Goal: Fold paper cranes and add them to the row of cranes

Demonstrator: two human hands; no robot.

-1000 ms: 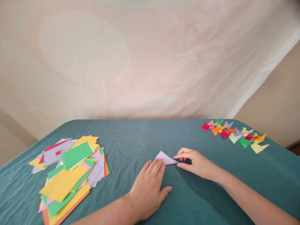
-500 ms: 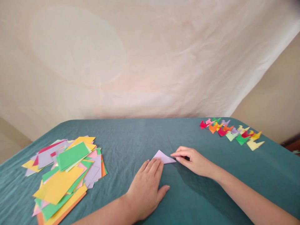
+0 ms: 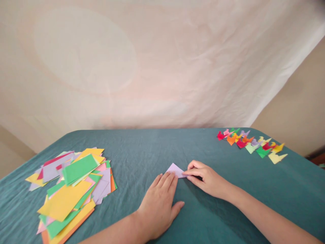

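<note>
A small lilac paper folded into a triangle (image 3: 174,168) lies on the teal tablecloth (image 3: 142,149) near the middle. My left hand (image 3: 159,206) lies flat, fingers stretched out, with the fingertips pressing the triangle's near left edge. My right hand (image 3: 206,178) comes in from the right and pinches the triangle's right corner between thumb and fingers.
A loose heap of coloured paper rectangles (image 3: 71,186) covers the left side of the table. Several small folded paper pieces (image 3: 251,144) in many colours sit in rows at the far right. A pale cloth backdrop (image 3: 152,61) hangs behind the table.
My right hand has slid left along the triangle and closed on its right corner, covering that tip. The left hand stays pressed in place.
</note>
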